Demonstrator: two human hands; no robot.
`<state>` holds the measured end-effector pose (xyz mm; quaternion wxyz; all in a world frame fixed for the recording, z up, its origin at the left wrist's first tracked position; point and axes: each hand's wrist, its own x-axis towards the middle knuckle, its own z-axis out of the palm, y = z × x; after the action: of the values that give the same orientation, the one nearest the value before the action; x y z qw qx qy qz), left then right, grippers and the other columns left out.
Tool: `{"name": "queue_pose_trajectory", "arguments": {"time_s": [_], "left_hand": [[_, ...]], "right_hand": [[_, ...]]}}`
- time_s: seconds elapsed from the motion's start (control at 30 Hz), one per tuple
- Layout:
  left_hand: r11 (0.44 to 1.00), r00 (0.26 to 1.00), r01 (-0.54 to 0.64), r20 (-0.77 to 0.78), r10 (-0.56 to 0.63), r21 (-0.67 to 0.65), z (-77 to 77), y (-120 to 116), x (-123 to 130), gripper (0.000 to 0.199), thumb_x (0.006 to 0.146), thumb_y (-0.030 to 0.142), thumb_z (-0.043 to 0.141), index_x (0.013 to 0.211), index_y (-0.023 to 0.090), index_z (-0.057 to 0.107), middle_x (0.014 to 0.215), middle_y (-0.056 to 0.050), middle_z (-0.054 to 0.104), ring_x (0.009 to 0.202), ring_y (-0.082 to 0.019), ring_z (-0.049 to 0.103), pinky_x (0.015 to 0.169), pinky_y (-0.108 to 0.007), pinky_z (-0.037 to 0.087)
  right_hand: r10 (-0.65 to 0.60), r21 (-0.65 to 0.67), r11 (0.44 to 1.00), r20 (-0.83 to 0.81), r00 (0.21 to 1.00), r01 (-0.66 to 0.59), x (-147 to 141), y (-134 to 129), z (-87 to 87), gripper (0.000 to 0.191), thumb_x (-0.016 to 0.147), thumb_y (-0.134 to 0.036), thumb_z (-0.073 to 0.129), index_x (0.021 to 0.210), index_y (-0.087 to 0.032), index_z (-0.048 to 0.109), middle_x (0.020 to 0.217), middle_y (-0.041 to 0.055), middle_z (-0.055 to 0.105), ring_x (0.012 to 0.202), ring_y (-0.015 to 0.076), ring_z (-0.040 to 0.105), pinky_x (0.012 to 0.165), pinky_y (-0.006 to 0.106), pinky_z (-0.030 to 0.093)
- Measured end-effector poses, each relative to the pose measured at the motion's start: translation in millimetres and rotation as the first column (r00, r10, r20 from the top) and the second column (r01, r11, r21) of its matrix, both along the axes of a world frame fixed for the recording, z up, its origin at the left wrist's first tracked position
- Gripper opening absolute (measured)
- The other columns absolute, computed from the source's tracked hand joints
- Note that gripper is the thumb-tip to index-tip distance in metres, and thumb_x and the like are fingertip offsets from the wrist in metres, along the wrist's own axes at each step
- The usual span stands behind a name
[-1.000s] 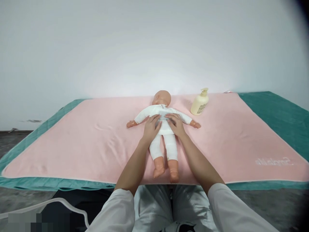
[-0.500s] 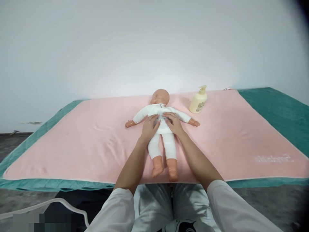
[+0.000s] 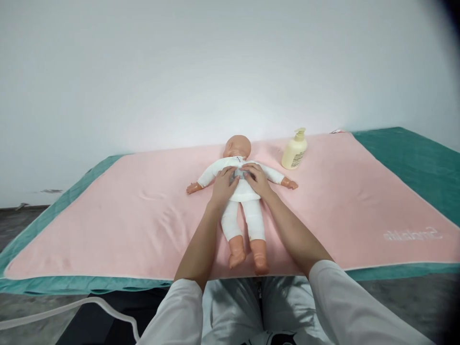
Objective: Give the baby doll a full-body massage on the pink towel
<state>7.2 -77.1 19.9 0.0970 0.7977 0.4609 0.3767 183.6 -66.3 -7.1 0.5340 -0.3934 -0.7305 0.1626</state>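
A baby doll (image 3: 245, 192) in white wrapping lies on a pink blanket (image 3: 125, 215), its head toward the wall and its feet toward me. The back of its head is turned up, so it seems to lie face down. My left hand (image 3: 224, 184) rests flat on the left side of the doll's torso, fingers stretched out. On the right side of the torso lies my right hand (image 3: 258, 179), also with its fingers extended. Between the two hands a grey patch (image 3: 240, 173) shows on the torso. Neither hand grasps anything.
A cream pump bottle (image 3: 294, 151) stands on the blanket beyond the doll's right-hand arm. Under the blanket is a green cover (image 3: 413, 158), which shows at the sides and front edge. A white wall (image 3: 215, 72) rises behind. A pale cable (image 3: 97, 301) runs at the lower left.
Both hands stay on the doll's torso, with the fingers a little higher up it. The whole view has shifted slightly; the doll and bottle keep their places.
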Motion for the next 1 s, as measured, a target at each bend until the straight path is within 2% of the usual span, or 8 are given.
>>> {"name": "queue_pose_trajectory", "arguments": {"time_s": [0.23,0.5,0.83,1.0], "left_hand": [[0.998,0.985,-0.063,-0.16,0.06,-0.011,7.3,14.5,17.1,0.024,0.091,0.025,0.051,0.109,0.017,0.065,0.116,-0.013,0.063,0.11,-0.03,0.057,0.1,-0.048,0.045],[0.992,0.958,-0.115,-0.27,0.097,-0.051,14.6,6.4,19.4,0.027,0.095,0.026,0.046,0.111,0.017,0.065,0.119,-0.011,0.063,0.107,-0.028,0.057,0.097,-0.042,0.045],[0.994,0.957,-0.107,-0.271,0.104,0.005,10.9,3.7,17.5,0.033,0.095,0.028,0.045,0.117,0.015,0.066,0.12,-0.011,0.063,0.106,-0.029,0.054,0.1,-0.043,0.043],[0.992,0.966,-0.122,-0.224,0.128,0.036,11.0,0.5,16.8,0.035,0.094,0.029,0.048,0.121,0.016,0.065,0.125,-0.011,0.063,0.118,-0.031,0.049,0.105,-0.046,0.041]], "right_hand": [[-0.018,-0.013,1.0,0.061,0.998,0.019,-1.3,-0.5,4.2,0.026,0.095,-0.031,0.048,0.111,-0.029,0.069,0.111,0.0051,0.07,0.11,0.0248,0.061,0.104,0.049,0.048],[-0.023,-0.037,0.999,0.057,0.998,0.026,-0.4,1.2,-1.5,0.026,0.093,-0.029,0.05,0.112,-0.029,0.069,0.113,0.0033,0.071,0.109,0.0249,0.062,0.102,0.048,0.048],[-0.004,-0.062,0.998,0.048,0.999,0.007,-4.2,-8.6,12.4,0.026,0.092,-0.026,0.049,0.109,-0.028,0.068,0.115,0.0053,0.07,0.111,0.0251,0.061,0.104,0.049,0.047],[-0.001,-0.03,1.0,0.064,0.998,0.003,-3.6,-8.5,11.2,0.028,0.093,-0.03,0.048,0.115,-0.027,0.066,0.121,0.0067,0.067,0.118,0.0257,0.058,0.108,0.049,0.045]]}}
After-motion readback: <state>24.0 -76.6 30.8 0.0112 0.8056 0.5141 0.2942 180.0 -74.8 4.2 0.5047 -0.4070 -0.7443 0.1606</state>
